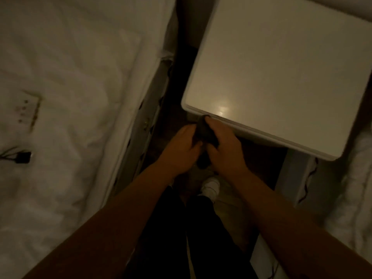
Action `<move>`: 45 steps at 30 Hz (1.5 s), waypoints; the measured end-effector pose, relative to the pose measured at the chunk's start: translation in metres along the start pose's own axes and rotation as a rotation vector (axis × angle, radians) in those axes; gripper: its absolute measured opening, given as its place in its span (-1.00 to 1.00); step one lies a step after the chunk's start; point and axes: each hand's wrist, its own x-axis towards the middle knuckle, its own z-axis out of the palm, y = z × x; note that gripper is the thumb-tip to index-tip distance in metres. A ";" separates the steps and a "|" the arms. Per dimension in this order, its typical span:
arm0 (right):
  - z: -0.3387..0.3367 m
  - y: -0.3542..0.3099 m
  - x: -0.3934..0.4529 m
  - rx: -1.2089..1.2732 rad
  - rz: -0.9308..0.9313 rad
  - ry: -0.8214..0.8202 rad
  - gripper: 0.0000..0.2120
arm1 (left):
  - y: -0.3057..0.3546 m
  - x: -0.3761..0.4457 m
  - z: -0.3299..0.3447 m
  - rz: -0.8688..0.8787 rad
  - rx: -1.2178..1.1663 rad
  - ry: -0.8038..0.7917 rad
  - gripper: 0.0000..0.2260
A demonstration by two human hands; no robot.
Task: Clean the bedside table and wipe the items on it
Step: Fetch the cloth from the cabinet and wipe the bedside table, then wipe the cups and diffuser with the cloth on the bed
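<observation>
**Both hands bunched on a dark cloth at the table's near corner**

The room is dim. The person stands in the narrow gap between a white bed and a white bedside table, arms stretched down in front. A dark cloth is wadded between the two hands, just off the table's front edge near its left corner. The left hand closes on the cloth from the left, fingers curled in against it. The right hand clamps it from the right, and the cloth's upper tip pokes out above the fingers, touching or nearly touching the table's edge; in this light I cannot tell which. A tail of the cloth hangs below the hands. On the bed lie a small pale card and a dark plug with thin wires.
</observation>
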 end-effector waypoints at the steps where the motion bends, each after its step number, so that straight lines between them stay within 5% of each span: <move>1: 0.007 -0.018 0.006 0.125 0.006 0.018 -0.47 | 0.004 -0.005 -0.007 -0.073 -0.123 0.027 -0.68; 5: 0.028 -0.093 0.026 0.716 0.249 -0.134 -0.49 | 0.007 -0.031 -0.056 -0.314 -0.582 0.210 -0.73; 9: 0.046 -0.133 0.039 1.035 0.392 -0.368 -0.42 | 0.013 -0.064 -0.097 -0.238 -0.696 0.423 -0.87; 15: 0.084 -0.166 0.036 0.358 -0.075 -0.460 -0.47 | -0.007 -0.123 -0.143 -0.251 -0.630 0.704 -0.96; 18: 0.105 -0.182 0.027 0.248 -0.194 -0.492 -0.51 | -0.022 -0.154 -0.162 -0.286 -0.760 0.795 -0.95; 23: 0.142 -0.211 0.013 0.052 -0.229 -0.697 -0.63 | -0.045 -0.205 -0.186 -0.265 -1.145 1.019 -0.84; 28: 0.176 -0.247 0.008 -0.045 -0.206 -1.166 -0.39 | -0.069 -0.259 -0.198 -0.206 -1.466 1.122 -0.88; 30: 0.196 -0.258 0.000 -0.104 -0.262 -1.209 -0.42 | -0.081 -0.283 -0.202 -0.172 -1.568 1.116 -0.81; 33: 0.227 -0.270 -0.021 0.047 -0.250 -0.987 -0.77 | -0.099 -0.325 -0.210 -0.182 -1.309 1.028 -0.57; 36: 0.256 -0.277 -0.044 0.108 -0.159 -0.987 -0.93 | -0.110 -0.360 -0.212 -0.191 -0.802 0.818 -0.44; 40: 0.293 -0.276 -0.068 0.259 0.053 -1.086 -0.85 | -0.132 -0.389 -0.218 -0.365 -0.257 0.870 -0.59; 42: 0.307 -0.272 -0.084 0.440 0.201 -1.148 -0.82 | -0.145 -0.400 -0.222 -0.394 -0.263 0.952 -0.71; 45: 0.328 -0.265 -0.106 0.717 0.378 -1.156 -0.35 | -0.162 -0.408 -0.223 -0.406 -0.388 1.068 -0.74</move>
